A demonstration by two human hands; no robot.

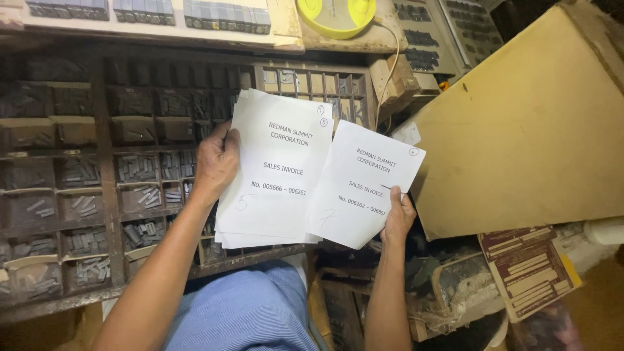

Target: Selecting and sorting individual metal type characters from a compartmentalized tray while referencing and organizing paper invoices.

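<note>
Nearest to the camera, blue striped cloth [247, 312] over the lap, with both bare forearms reaching away from it to the papers.

On the left, left hand [216, 162] closed on the left edge of a stack of white sheets [276, 175], thumb on top, grip firm around the whole bundle. On the right, right hand [398, 218] pinching the near right corner of a single sheet [364, 182], grip closed on that one paper only. Single sheet overlapping the right edge of the stack, both held in the air above the wooden type case [107, 195] with its many small compartments of metal type.

Probably best to hold the stack flat and squared, so that the lower sheets, already fanning a little at the near edge, do not slide out. Better to pinch the loose sheet lightly and lift it clear instead of dragging it across. Worth avoiding contact with the dusty compartments below and the tan board [533, 123] at the right. Far behind, a yellow dish [335, 16], well apart from the papers.
</note>
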